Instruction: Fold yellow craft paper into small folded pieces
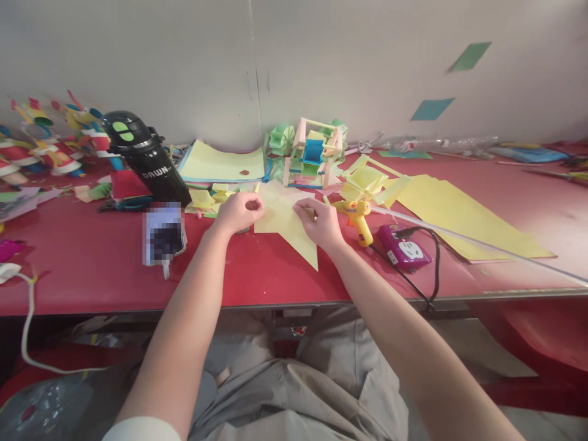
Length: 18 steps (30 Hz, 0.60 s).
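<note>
Paper [291,214] lies on red surface [257,285] between left hand [237,212] and right hand [320,225]. Hands apart, fingers curled near its edges, probably to steady it; can't tell if either grips. Glue gun [361,222] beside right, likely for easy reach.

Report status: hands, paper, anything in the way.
Left hand and right hand at either side of pale paper, grips unclear. Glue gun close beside right hand, possible snag.
</note>
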### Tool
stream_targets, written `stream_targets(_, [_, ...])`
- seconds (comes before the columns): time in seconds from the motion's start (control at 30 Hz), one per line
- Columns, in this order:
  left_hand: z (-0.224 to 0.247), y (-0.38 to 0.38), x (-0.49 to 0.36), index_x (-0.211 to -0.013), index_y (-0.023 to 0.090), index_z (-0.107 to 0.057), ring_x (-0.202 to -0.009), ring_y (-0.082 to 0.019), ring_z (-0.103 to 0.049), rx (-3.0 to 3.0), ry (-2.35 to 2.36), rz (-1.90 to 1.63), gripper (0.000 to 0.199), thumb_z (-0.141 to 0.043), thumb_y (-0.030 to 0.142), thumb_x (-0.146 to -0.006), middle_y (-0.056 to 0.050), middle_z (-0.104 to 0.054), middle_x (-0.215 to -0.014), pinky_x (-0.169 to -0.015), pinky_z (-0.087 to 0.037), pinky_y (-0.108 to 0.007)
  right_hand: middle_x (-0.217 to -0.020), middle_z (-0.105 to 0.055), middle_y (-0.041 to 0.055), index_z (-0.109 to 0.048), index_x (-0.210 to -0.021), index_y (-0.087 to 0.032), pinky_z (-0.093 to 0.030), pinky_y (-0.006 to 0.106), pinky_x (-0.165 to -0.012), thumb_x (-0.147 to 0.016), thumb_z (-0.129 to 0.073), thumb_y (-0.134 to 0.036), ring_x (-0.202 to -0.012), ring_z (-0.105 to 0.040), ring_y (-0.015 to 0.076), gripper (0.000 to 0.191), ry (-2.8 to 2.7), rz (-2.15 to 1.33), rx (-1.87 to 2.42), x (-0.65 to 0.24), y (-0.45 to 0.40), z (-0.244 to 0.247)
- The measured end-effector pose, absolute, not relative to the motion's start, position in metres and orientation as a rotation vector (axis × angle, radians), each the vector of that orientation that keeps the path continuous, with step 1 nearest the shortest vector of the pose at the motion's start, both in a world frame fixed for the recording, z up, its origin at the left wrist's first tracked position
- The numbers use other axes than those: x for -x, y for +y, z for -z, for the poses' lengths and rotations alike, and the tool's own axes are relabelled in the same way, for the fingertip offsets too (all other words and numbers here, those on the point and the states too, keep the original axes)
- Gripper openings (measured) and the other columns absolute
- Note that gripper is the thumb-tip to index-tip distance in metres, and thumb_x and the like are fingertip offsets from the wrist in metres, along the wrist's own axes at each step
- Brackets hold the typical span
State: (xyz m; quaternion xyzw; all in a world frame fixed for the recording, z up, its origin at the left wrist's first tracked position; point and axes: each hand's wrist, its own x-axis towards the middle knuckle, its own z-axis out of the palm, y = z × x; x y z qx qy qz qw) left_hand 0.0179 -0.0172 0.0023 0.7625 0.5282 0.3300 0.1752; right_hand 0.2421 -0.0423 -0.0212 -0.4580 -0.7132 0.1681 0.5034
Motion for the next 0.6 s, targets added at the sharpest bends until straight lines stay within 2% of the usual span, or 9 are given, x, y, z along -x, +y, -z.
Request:
stream_targets(0.17, [-0.004,-0.016,-0.008,-0.061,0.022,-0.063,-0.058,-0.017,-0.054,-2.162,1.632,-0.963,0.007,-0.063,0.024,-0.068,-0.001,-0.065,-0.061,-0.053,-0.034,-0.027,-0.084,-0.070,0.0059,-0.068,-0.084,-0.019,-0.043,0.030,-0.063,-0.089,-0.056,-0.040,-0.065,-0.055,0.0165,0.025,-1.650,-0.390,1.133,-0.246,-0.042,0.020])
stream_targets(0.27, [-0.003,-0.013,-0.006,-0.060,0.021,-0.060,-0.058,-0.017,-0.052,-2.103,1.711,-1.066,0.008,-0.062,0.021,-0.068,-0.001,-0.063,-0.059,-0.055,-0.036,-0.028,-0.084,-0.070,0.0051,-0.068,-0.085,-0.019,-0.042,0.028,-0.060,-0.089,-0.055,-0.042,-0.063,-0.052,0.0150,0.027,-1.589,-0.381,1.143,-0.247,-0.041,0.018])
stream_targets(0.33, [-0.003,-0.010,-0.008,-0.069,0.021,-0.063,-0.063,-0.017,-0.055,-1.989,1.649,-1.215,0.009,-0.057,0.025,-0.074,-0.002,-0.065,-0.067,-0.059,-0.041,-0.027,-0.084,-0.070,0.0051,-0.068,-0.085,-0.019,-0.041,0.028,-0.059,-0.089,-0.055,-0.042,-0.065,-0.053,0.0151,0.027,-1.595,-0.394,1.127,-0.246,-0.042,0.017])
stream_targets(0.47, [-0.006,-0.010,-0.019,-0.088,0.018,-0.068,-0.076,-0.017,-0.061,-1.849,1.358,-1.281,0.031,-0.045,0.038,-0.089,-0.004,-0.069,-0.082,-0.064,-0.045,-0.026,-0.085,-0.071,0.0059,-0.068,-0.082,-0.019,-0.043,0.029,-0.061,-0.088,-0.057,-0.041,-0.069,-0.056,0.0162,0.025,-1.600,-0.457,1.096,-0.242,-0.043,0.017])
stream_targets(0.6, [-0.006,-0.014,-0.024,-0.082,0.017,-0.071,-0.060,-0.013,-0.053,-2.020,1.317,-1.080,0.024,-0.063,0.040,-0.080,-0.001,-0.065,-0.071,-0.056,-0.039,-0.025,-0.082,-0.071,0.0060,-0.067,-0.079,-0.018,-0.047,0.030,-0.068,-0.084,-0.061,-0.036,-0.075,-0.062,0.0183,0.020,-1.582,-0.586,1.054,-0.240,-0.042,0.019])
